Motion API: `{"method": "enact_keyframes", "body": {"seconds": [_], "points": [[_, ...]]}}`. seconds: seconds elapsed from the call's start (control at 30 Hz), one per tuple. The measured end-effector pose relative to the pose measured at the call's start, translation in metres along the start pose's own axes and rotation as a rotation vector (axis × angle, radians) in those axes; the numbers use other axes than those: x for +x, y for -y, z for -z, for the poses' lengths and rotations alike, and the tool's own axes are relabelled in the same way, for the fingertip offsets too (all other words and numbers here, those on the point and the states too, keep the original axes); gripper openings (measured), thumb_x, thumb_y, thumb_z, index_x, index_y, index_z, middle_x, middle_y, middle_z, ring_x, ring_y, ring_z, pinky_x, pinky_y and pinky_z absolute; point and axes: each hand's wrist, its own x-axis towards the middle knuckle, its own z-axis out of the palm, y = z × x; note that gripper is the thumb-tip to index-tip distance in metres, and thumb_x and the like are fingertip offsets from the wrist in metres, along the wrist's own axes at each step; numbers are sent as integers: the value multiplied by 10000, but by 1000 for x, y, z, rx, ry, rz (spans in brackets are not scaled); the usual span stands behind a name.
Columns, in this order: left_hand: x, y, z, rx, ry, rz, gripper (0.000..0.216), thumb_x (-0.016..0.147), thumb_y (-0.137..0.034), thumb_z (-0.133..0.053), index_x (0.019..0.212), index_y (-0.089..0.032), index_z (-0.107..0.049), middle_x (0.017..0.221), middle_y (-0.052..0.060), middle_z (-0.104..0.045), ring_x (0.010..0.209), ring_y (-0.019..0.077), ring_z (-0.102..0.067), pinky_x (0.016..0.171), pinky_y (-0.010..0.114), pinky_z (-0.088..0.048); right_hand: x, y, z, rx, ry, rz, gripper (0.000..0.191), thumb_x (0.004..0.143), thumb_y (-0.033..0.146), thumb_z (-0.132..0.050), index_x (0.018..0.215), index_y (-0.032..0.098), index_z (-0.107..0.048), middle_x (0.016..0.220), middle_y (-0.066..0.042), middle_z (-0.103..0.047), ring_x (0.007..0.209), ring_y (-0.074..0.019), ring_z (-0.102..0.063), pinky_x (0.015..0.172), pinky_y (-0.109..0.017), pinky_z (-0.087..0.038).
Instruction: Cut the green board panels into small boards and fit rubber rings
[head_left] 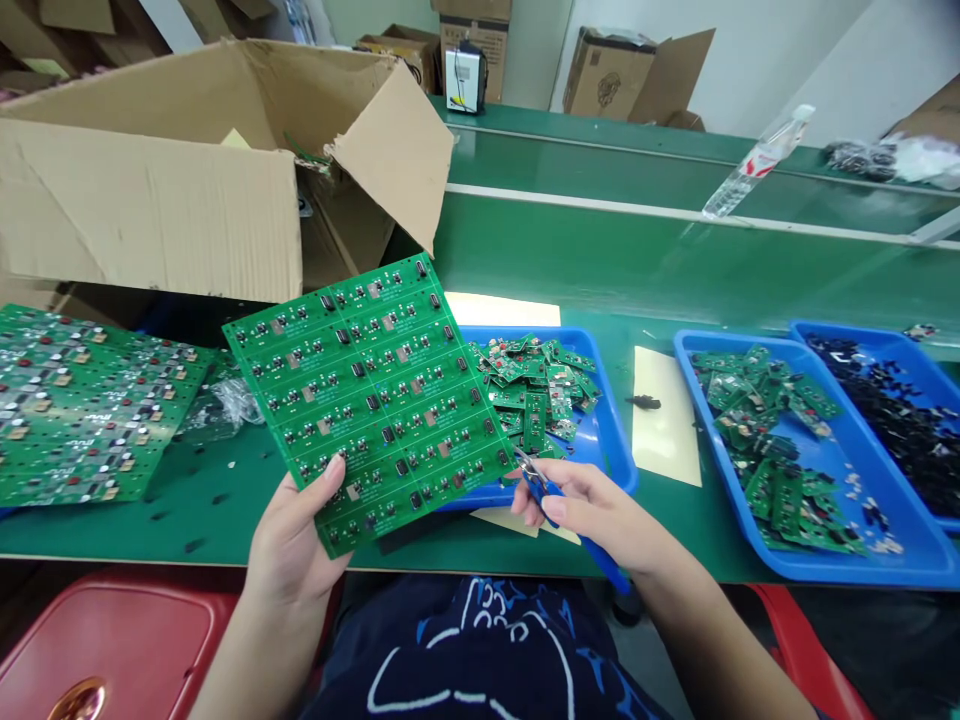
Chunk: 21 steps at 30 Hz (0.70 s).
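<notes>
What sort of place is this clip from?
Most likely an electronics assembly line in a factory. The left hand holds a green circuit board panel, the right hand blue-handled cutters; blue trays hold small boards, and a long green conveyor bench runs behind.

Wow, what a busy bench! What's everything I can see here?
circuit panel: one, green, held up over the table
cutters: one, blue-handled, at the panel's right edge
panel stack: one pile, green, table left
trays: three, blue, centre to right
small boards: many, green, in two nearer trays
black parts: many, far-right tray
cardboard box: one, brown, open, back left
bottle: one, clear, back right
paper sheets: several, pale yellow, around centre tray
left hand: grips the panel's lower edge
right hand: closed on the cutters
</notes>
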Motion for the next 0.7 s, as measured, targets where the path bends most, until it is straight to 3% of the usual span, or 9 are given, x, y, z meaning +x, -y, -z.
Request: {"method": "enact_keyframes", "body": {"seconds": [0.37, 0.5, 0.7], "points": [[-3, -1, 2, 112, 1, 27, 396, 553, -217, -781, 921, -192, -636, 751, 22, -721, 779, 279, -698, 680, 390, -596, 3, 2, 9, -119, 32, 35, 259, 812, 411, -555, 878, 178, -649, 793, -27, -589, 682, -137, -510, 657, -278, -462], [-6, -5, -2, 192, 21, 24, 480, 524, -233, -806, 970, -196, -630, 783, 35, -724, 791, 297, -694, 656, 397, -600, 6, 10, 14, -132, 128, -12, 274, 801, 411, -537, 807, 158, -642, 743, -29, -588, 632, -125, -510, 610, -260, -450], [-8, -6, -7, 242, 1, 9, 558, 518, -245, -817, 1040, -206, -621, 800, 42, -729, 798, 302, -694, 671, 392, -598, 7, 14, 14, -91, 132, 17, 296, 791, 428, -539, 705, 156, -621, 654, -16, -576, 555, -109, -500, 548, -241, -443]]}}
